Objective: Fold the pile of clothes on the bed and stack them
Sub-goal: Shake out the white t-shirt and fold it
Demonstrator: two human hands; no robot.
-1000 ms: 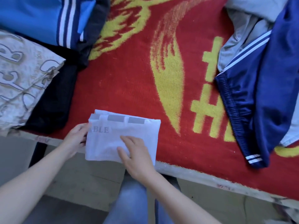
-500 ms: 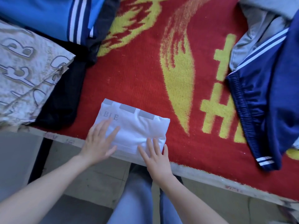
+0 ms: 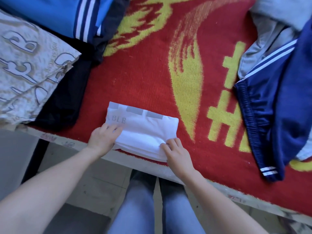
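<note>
Lower centre, I count two hands on one folded white garment at the red blanket's near edge. The left hand curls over its left end, and the right hand pinches its near corner. Upper left, three folded pieces, cropped; far right, two loose garments, cropped.

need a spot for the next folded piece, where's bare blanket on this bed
The widest bare stretch of red blanket runs up the middle, between the black garment on the left and the navy shorts on the right, beyond the folded white garment. Crowded: left, around the beige printed cloth; right, around the grey garment.
</note>
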